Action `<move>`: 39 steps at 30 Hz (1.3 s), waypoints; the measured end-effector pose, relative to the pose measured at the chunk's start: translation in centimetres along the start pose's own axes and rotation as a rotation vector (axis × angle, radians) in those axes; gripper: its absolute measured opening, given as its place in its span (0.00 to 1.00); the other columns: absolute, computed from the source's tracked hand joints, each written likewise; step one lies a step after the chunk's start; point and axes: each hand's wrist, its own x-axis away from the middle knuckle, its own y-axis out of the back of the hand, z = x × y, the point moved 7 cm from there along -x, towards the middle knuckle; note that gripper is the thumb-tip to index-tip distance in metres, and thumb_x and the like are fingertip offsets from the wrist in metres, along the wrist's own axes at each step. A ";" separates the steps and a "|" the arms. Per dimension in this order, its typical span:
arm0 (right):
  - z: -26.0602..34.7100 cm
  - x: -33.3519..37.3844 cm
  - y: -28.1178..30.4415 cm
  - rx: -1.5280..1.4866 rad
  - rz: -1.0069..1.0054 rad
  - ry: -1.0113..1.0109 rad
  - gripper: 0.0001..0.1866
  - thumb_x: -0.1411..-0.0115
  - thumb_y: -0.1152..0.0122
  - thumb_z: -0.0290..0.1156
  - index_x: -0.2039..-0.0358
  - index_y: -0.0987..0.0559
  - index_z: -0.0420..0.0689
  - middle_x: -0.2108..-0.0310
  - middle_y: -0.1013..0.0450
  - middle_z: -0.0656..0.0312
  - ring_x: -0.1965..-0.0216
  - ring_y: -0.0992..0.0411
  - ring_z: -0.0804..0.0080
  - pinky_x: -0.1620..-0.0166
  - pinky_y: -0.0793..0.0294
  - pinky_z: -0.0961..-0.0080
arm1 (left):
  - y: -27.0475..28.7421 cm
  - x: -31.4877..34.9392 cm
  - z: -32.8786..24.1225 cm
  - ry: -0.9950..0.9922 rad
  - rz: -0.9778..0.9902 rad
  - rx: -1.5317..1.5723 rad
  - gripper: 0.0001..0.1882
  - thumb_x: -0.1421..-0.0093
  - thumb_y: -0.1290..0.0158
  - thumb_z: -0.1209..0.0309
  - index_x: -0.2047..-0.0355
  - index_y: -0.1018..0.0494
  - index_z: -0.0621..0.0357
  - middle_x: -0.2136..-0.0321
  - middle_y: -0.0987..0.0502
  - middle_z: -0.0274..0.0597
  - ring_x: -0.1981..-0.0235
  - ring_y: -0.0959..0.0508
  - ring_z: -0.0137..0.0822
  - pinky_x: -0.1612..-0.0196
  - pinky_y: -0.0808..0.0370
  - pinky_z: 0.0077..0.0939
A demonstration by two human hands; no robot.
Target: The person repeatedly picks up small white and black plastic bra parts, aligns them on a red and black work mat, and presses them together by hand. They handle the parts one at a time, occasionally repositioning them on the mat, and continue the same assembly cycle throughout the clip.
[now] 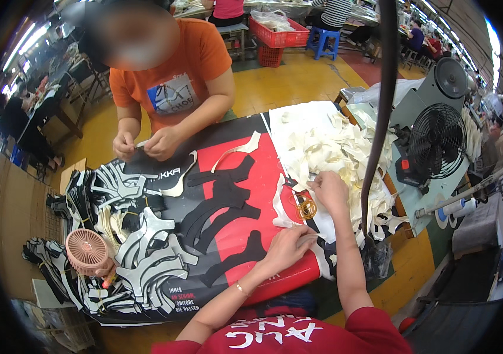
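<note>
My left hand (290,245) is closed in a pinch over the near right part of the red and black table covering (284,274), on what looks like a thin white cut piece (321,259). Farther right, my right hand (329,190) is closed with its fingertips together at the edge of a heap of cream-white scraps (328,141); whatever it grips is too small to make out. Between my hands lies a cluster of amber rubber bands (306,207). Just beyond my left hand, a curved white piece (278,197) rests on the red area.
Curved black pieces (237,253) lie mid-table. Bundled white and black pieces (151,253) surround a small pink fan (88,251) at left. Across the table, a person in orange (175,76) handles something small. A dark vertical cord (378,118) hangs before a black fan (438,141).
</note>
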 end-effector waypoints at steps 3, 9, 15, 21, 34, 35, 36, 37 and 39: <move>-0.2 -0.1 0.3 -0.058 0.030 0.046 0.13 0.41 0.34 0.40 0.68 0.18 0.42 0.72 0.20 0.52 0.66 0.21 0.52 0.62 0.25 0.59 | -1.2 -0.8 2.1 -0.016 -0.104 -0.129 0.09 0.38 0.43 0.69 0.62 0.23 0.61 0.68 0.20 0.46 0.66 0.20 0.49 0.61 0.24 0.40; 0.3 -0.7 4.2 -0.187 -0.160 0.125 0.12 0.35 0.41 0.39 0.62 0.23 0.42 0.71 0.21 0.49 0.68 0.23 0.45 0.64 0.27 0.55 | -1.4 -1.5 2.5 -0.079 -0.187 -0.258 0.10 0.38 0.44 0.69 0.58 0.26 0.58 0.64 0.23 0.47 0.59 0.22 0.49 0.57 0.27 0.42; -2.0 -3.3 6.0 -0.705 -0.229 0.004 0.15 0.35 0.38 0.31 0.49 0.24 0.43 0.76 0.24 0.66 0.72 0.30 0.84 0.68 0.33 0.83 | -0.1 -0.9 -0.1 -0.157 -0.350 -0.539 0.16 0.41 0.41 0.67 0.53 0.25 0.54 0.57 0.23 0.43 0.55 0.24 0.43 0.50 0.34 0.43; 0.6 -1.8 3.6 -0.386 0.114 0.226 0.15 0.37 0.35 0.34 0.53 0.21 0.40 0.77 0.24 0.63 0.73 0.29 0.80 0.68 0.30 0.78 | 2.5 -2.5 -1.8 -0.167 -0.361 -0.389 0.14 0.40 0.40 0.66 0.54 0.24 0.54 0.57 0.23 0.42 0.56 0.23 0.42 0.49 0.35 0.43; -6.3 -6.3 12.3 -0.853 -0.355 0.158 0.14 0.34 0.38 0.35 0.59 0.19 0.35 0.75 0.25 0.68 0.74 0.29 0.83 0.69 0.30 0.84 | 6.8 -16.7 0.6 -0.310 -0.317 -0.253 0.07 0.39 0.45 0.74 0.61 0.21 0.60 0.69 0.20 0.50 0.68 0.20 0.49 0.63 0.24 0.39; -7.7 -6.7 12.7 -0.902 -0.355 0.037 0.13 0.33 0.38 0.35 0.59 0.19 0.36 0.75 0.26 0.69 0.76 0.32 0.86 0.72 0.33 0.85 | 6.9 -18.9 1.0 -0.283 -0.309 -0.319 0.08 0.39 0.45 0.75 0.61 0.21 0.60 0.70 0.20 0.51 0.68 0.19 0.49 0.63 0.24 0.39; -8.4 -6.8 13.0 -0.995 -0.321 0.015 0.13 0.33 0.38 0.35 0.59 0.19 0.36 0.76 0.27 0.70 0.78 0.35 0.87 0.75 0.36 0.85 | 6.6 -21.2 1.8 -0.216 -0.247 -0.319 0.10 0.40 0.46 0.75 0.59 0.21 0.59 0.65 0.20 0.52 0.62 0.19 0.50 0.58 0.23 0.40; -9.1 -7.0 13.3 -1.087 -0.289 -0.001 0.13 0.33 0.38 0.35 0.58 0.19 0.37 0.77 0.29 0.71 0.79 0.37 0.89 0.77 0.40 0.86 | 6.2 -23.2 1.8 -0.249 -0.203 -0.399 0.11 0.41 0.45 0.75 0.58 0.21 0.59 0.63 0.20 0.52 0.59 0.20 0.50 0.55 0.24 0.40; -10.5 -7.1 14.0 -1.048 -0.232 -0.087 0.10 0.33 0.39 0.36 0.60 0.20 0.42 0.79 0.35 0.77 0.81 0.45 0.89 0.77 0.48 0.86 | 4.6 -26.5 2.2 -0.299 -0.112 -0.558 0.13 0.43 0.45 0.76 0.57 0.21 0.58 0.59 0.21 0.52 0.54 0.22 0.51 0.51 0.25 0.40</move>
